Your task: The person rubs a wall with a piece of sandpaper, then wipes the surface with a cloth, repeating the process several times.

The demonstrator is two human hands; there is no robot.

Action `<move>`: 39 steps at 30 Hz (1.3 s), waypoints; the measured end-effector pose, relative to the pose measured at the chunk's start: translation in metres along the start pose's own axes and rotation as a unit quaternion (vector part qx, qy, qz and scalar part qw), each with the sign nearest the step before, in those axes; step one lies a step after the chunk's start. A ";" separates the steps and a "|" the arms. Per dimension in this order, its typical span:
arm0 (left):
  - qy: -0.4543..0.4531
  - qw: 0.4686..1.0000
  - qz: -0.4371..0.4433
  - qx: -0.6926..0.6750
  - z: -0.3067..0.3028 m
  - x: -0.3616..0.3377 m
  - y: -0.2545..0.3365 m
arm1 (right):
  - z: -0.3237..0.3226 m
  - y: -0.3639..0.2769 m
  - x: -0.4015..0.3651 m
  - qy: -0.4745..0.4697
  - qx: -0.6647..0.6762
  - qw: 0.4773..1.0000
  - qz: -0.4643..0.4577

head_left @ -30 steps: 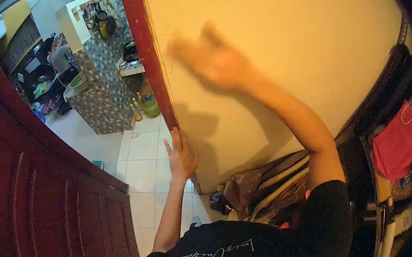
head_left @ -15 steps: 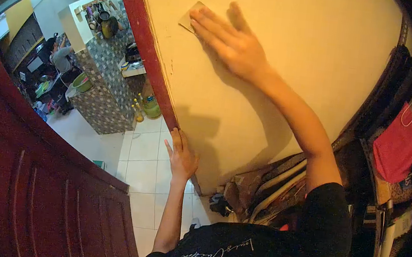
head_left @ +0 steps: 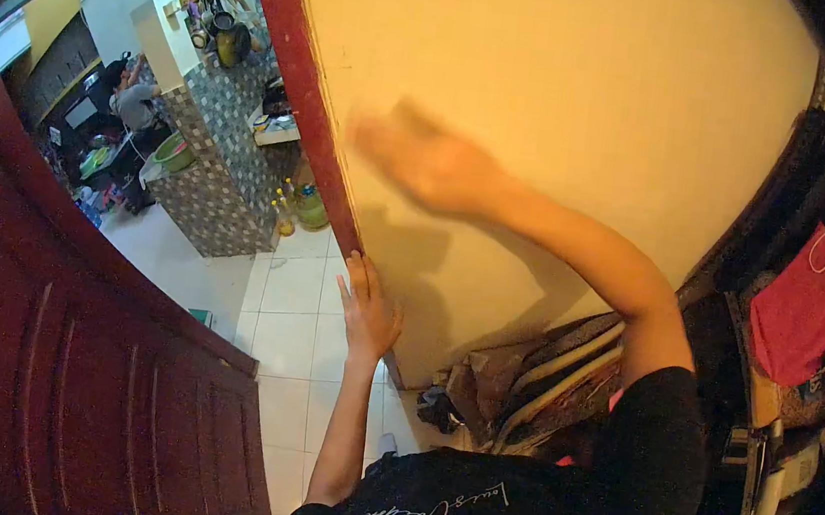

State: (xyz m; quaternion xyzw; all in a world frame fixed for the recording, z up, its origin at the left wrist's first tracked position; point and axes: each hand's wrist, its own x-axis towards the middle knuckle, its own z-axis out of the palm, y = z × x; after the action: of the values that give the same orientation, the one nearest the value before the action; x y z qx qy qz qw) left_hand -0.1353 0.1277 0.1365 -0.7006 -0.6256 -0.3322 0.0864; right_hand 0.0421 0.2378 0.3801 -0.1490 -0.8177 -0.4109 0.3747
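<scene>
My right hand (head_left: 432, 164) is smeared by motion at the yellow wall (head_left: 590, 95), close to the dark red door frame (head_left: 301, 75). A small square greyish sheet, like sandpaper, showed under its fingertips a moment earlier; now blur hides it. Lower down, my left hand (head_left: 370, 324) rests against the edge of the door frame, fingers stretched upward and a little apart, with nothing held in them. Scratch marks run along the wall beside the frame.
A dark red panelled door (head_left: 110, 357) stands open at left. Through the doorway a person (head_left: 135, 103) stands in a kitchen, with a tiled partition (head_left: 214, 186) and a green gas cylinder (head_left: 311, 209). Bundled items (head_left: 488, 396) and a pink cloth (head_left: 793, 318) lie right.
My right hand has swept down the wall, slightly left towards the frame, and blurred. My left hand stays on the frame edge. The view has shifted slightly.
</scene>
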 end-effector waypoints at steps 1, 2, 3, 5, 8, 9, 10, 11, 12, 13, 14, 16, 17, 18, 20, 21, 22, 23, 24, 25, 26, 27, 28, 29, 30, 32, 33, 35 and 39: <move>0.000 1.000 0.000 0.009 0.001 -0.003 0.001 | 0.020 -0.017 -0.023 -0.054 0.129 0.987 -0.078; -0.007 1.000 -0.005 0.009 0.002 -0.008 0.000 | 0.029 -0.029 -0.038 -0.104 0.256 0.949 -0.152; -0.004 1.000 0.001 0.016 0.004 -0.009 -0.002 | 0.034 -0.017 -0.039 -0.107 0.095 0.952 -0.269; 0.012 1.000 0.004 0.024 0.008 0.002 -0.001 | 0.009 0.004 -0.010 -0.087 0.071 0.971 -0.209; 0.004 1.000 0.004 0.022 0.004 -0.004 0.002 | -0.031 0.028 0.023 -0.036 0.010 0.995 -0.096; 0.004 1.000 0.002 0.015 0.001 -0.002 0.005 | -0.035 0.033 0.026 -0.003 -0.038 0.997 -0.061; 0.004 1.000 -0.002 0.008 0.000 -0.002 0.007 | -0.026 0.025 0.018 -0.004 -0.036 0.998 -0.059; 0.001 1.000 -0.005 0.008 0.001 0.001 0.007 | -0.007 0.008 0.004 -0.057 0.003 0.991 -0.118; 0.009 1.000 -0.001 0.004 0.003 0.001 0.007 | 0.013 -0.011 -0.016 -0.109 0.045 0.977 -0.177; 0.016 1.000 0.002 0.001 0.003 -0.002 0.006 | 0.031 -0.030 -0.042 -0.127 0.127 0.959 -0.219; 0.012 1.000 -0.001 0.002 0.002 -0.005 0.005 | 0.029 -0.028 -0.045 -0.127 0.132 0.959 -0.218; 0.006 1.000 0.009 0.011 0.000 -0.002 0.003 | 0.017 -0.006 -0.032 -0.132 0.095 0.955 -0.247; 0.011 1.000 0.007 0.011 0.001 0.001 0.004 | 0.007 0.009 -0.020 -0.130 0.092 0.955 -0.251; 0.011 1.000 0.003 0.013 0.002 0.001 0.004 | -0.013 0.023 -0.002 -0.070 0.048 0.982 -0.171; 0.013 1.000 -0.001 0.017 0.003 -0.002 0.005 | -0.021 0.028 0.007 -0.008 0.003 0.996 -0.088; 0.008 1.000 -0.005 0.012 0.003 -0.003 0.006 | -0.019 0.026 0.006 0.002 0.000 0.999 -0.052; 0.002 1.000 -0.009 0.007 0.002 -0.002 0.006 | -0.015 0.019 0.002 0.010 -0.002 1.000 -0.014; 0.004 1.000 -0.005 0.007 0.002 0.001 0.006 | 0.003 0.004 -0.016 -0.028 0.070 0.996 -0.047; 0.009 1.000 -0.004 0.007 0.002 0.002 0.008 | 0.021 -0.011 -0.039 -0.058 0.084 0.987 -0.124; 0.011 1.000 -0.003 0.007 0.001 -0.002 0.009 | 0.029 -0.020 -0.055 -0.090 0.100 0.971 -0.199; 0.009 1.000 0.001 0.007 0.000 -0.006 0.008 | 0.025 -0.018 -0.057 -0.090 0.098 0.971 -0.196; 0.006 1.000 0.003 0.013 0.000 -0.006 0.005 | 0.018 -0.011 -0.052 -0.088 0.076 0.971 -0.211; 0.006 1.000 0.006 0.020 0.002 -0.003 0.004 | 0.008 0.000 -0.042 -0.086 0.051 0.969 -0.228; 0.013 1.000 0.011 0.020 0.003 -0.001 0.005 | 0.001 0.015 -0.029 -0.034 0.019 0.984 -0.176; 0.012 1.000 0.009 0.026 0.004 -0.002 0.004 | -0.009 0.029 -0.012 0.018 -0.011 0.993 -0.120; 0.012 0.999 0.012 0.032 0.003 -0.003 0.005 | -0.032 0.050 0.014 0.041 -0.053 0.995 -0.069; 0.011 0.999 0.006 0.030 0.002 -0.004 0.007 | -0.038 0.055 0.020 0.060 -0.090 0.994 -0.020; 0.010 1.000 0.000 0.028 0.003 -0.001 0.010 | 0.014 0.017 -0.017 -0.001 0.057 0.996 -0.072; 0.007 1.000 -0.003 0.010 -0.001 -0.009 0.013 | 0.017 -0.003 -0.047 -0.110 0.077 0.953 -0.271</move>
State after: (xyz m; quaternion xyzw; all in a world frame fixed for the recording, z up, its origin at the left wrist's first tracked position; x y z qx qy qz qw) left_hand -0.1241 0.1170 0.1362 -0.6954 -0.6305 -0.3309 0.0969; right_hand 0.0638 0.2519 0.3374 0.0635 -0.8926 -0.4137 0.1676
